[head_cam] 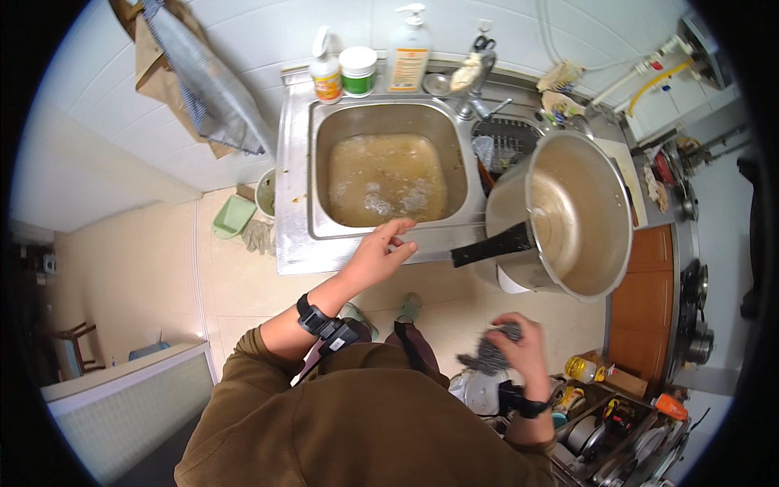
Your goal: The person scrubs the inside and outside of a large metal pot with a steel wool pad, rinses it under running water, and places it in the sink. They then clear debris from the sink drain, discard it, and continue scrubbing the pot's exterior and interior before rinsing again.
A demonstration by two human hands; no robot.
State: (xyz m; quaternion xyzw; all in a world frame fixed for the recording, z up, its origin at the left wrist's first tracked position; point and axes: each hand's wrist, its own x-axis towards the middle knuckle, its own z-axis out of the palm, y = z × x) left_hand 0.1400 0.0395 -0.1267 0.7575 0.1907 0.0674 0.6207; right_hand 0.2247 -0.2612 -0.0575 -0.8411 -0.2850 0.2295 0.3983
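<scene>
My left hand (384, 251) hangs over the front rim of a stainless steel sink (292, 201), fingers apart and holding nothing. Cloudy brown water (389, 173) with some foam fills the bottom of the basin. At the lower right, my right hand (524, 348) grips a grey scouring cloth or mesh scrubber (492, 353), well below the sink edge. A large aluminium pot (563, 213) with a black handle (493, 245) stands tilted at the right of the basin, its open mouth showing a bare inside. What supports its base is hidden.
Behind the basin stand a spray bottle (327, 76), a white-and-green tub (358, 72), a pump bottle (409, 58) and the faucet (478, 100). A green plastic basin (234, 217) and gloves (258, 236) lie on the floor at left. An oil bottle (583, 369) and a pan rack are at lower right.
</scene>
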